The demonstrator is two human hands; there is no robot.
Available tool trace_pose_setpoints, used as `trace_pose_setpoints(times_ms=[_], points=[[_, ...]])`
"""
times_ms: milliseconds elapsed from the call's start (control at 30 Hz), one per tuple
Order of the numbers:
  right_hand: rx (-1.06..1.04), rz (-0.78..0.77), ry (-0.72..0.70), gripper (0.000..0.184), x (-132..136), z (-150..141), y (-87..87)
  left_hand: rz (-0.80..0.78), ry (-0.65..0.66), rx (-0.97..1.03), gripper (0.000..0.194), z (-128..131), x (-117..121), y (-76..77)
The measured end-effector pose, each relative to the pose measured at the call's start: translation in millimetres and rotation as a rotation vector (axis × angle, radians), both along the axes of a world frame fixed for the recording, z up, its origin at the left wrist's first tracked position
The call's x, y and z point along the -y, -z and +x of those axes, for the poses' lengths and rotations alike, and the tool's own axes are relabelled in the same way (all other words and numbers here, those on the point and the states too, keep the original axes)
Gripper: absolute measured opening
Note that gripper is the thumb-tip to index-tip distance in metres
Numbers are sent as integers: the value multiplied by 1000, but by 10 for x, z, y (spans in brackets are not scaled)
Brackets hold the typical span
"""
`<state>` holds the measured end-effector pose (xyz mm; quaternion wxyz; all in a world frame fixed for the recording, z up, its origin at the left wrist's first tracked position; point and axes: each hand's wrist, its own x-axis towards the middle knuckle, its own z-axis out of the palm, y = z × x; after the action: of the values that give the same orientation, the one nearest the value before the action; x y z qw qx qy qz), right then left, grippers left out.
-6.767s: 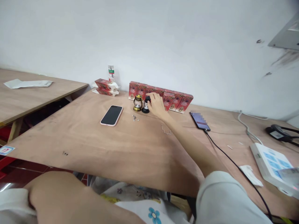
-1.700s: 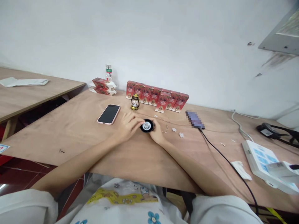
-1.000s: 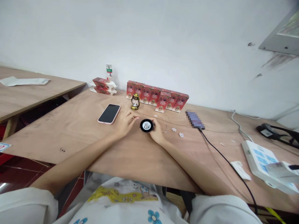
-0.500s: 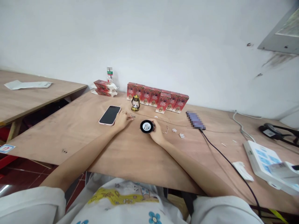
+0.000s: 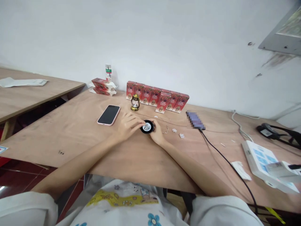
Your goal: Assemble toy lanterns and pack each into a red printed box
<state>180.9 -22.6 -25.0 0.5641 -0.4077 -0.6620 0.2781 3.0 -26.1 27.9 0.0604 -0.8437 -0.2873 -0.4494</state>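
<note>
My right hand (image 5: 156,131) is closed round a small black lantern (image 5: 150,129), whose round underside faces me. Its open base shows a white inside with small metallic parts. My left hand (image 5: 128,127) reaches to the near face of this base, thumb and forefinger pinched at its left side. Whatever lies between those fingertips is too small to make out. Beyond my left hand a gold lantern (image 5: 135,103) stands upright on the table. Two small white pieces (image 5: 174,130) and bent thin wire-like bits (image 5: 166,129) lie to the right of my right hand.
Red boxes (image 5: 147,94) stand in a row near the wall, with two opened boxes (image 5: 103,86) stacked to their left. A pink-edged phone (image 5: 108,115) lies left of my hands. Rightward are a cabled phone (image 5: 195,120), a white power strip (image 5: 265,163) and a black strapped object (image 5: 270,131).
The black lantern, earlier upright beside the gold one, is now held base toward me. My left hand moved left to small silvery pieces on the table, then back to the base.
</note>
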Motion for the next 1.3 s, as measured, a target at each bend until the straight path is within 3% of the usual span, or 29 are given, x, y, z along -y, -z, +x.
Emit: trace_pose_setpoints(times_ms=[167,667,967,1067,1200,1300], points=[[9,-10,-7,28,3,0,-4,38,17,-101,29,37,7,67],[5,-10,-8,27,7,-4,-11,96,17,-128,23,27,-4,70],[-26,-14,-16,30,-11,11,1,400,33,-251,15,-16,-14,7],[-36,-29,-16,34,-37,19,19,502,19,-318,20,-36,-17,-19],[-50,-32,-10,34,-49,19,21,535,-44,-356,31,-32,-19,18],[-39,0,-36,32,-23,3,-3,465,-73,-328,27,-22,4,71]])
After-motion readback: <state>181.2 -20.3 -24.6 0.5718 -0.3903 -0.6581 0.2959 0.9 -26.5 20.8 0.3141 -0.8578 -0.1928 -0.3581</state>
